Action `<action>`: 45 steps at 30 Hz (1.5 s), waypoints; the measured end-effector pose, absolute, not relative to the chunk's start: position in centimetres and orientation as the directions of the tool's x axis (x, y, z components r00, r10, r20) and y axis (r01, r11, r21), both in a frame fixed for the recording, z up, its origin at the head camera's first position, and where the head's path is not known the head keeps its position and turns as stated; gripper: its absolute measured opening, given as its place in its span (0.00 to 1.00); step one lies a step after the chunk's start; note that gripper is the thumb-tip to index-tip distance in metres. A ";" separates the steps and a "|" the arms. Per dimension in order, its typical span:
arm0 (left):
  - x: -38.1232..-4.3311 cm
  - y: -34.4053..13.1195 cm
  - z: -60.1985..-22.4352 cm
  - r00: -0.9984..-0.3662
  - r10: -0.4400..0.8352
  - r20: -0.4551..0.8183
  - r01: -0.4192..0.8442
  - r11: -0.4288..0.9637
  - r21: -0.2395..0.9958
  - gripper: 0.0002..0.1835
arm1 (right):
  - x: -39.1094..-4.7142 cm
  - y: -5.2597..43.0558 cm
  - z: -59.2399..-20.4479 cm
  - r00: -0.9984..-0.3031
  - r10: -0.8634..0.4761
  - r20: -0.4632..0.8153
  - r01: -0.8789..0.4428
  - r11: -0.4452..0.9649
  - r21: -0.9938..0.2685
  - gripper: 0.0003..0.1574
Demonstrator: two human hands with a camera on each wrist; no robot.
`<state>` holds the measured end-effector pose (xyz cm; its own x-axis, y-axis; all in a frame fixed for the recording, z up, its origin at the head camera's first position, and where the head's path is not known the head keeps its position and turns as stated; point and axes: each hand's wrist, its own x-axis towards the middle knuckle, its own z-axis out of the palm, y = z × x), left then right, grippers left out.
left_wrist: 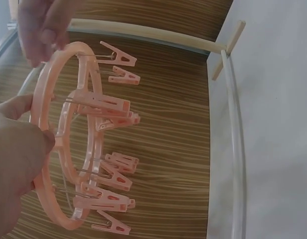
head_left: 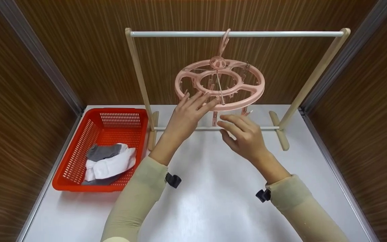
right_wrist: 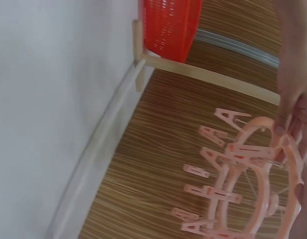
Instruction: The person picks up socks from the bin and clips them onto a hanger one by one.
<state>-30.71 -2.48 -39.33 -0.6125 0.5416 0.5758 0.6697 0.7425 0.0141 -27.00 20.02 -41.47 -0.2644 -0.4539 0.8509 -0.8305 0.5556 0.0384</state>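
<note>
A round pink clip hanger (head_left: 260, 88) hangs by its hook from a white rail (head_left: 180, 34). Its pink clothespins (left_wrist: 111, 105) dangle beneath the ring. My left hand (head_left: 188, 116) holds the near left part of the rim, with the thumb on one side and fingers on the other, as the left wrist view shows. Close to the rim's near side is my right hand (head_left: 244, 136), its fingers loosely bent and nothing seen between them. Whether it touches the rim I cannot tell. In the right wrist view, my left hand (right_wrist: 295, 112) appears at the ring's edge.
The rail belongs to a stand with wooden side posts (head_left: 309, 82) and feet. Left of it, a red basket (head_left: 69, 161) contains white cloth (head_left: 113, 166) and grey cloth (head_left: 102, 152). Wood-grain walls (head_left: 375, 101) enclose the white table (head_left: 213, 208).
</note>
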 end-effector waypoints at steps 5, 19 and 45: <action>-30.8 -2.5 -39.3 -0.620 0.545 0.564 0.661 0.751 0.000 0.43 | -27.6 20.1 -43.4 -0.473 -0.393 0.788 -0.779 0.605 -0.166 0.22; -30.4 -2.5 -38.9 -0.639 0.542 0.545 0.651 0.759 0.009 0.43 | -29.7 17.8 -42.7 -0.886 -0.204 0.416 -0.463 0.346 -0.816 0.30; -29.8 -4.0 -38.7 -0.613 0.502 0.611 0.669 0.741 0.062 0.38 | -26.6 16.3 -39.2 -0.883 -0.270 0.384 -0.441 0.193 -0.877 0.20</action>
<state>-29.80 -4.00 -38.72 -0.6128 0.5017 0.6106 0.6686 0.7410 0.0623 -26.59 16.30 -39.16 -0.8828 -0.2701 0.3843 -0.4406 0.1926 -0.8768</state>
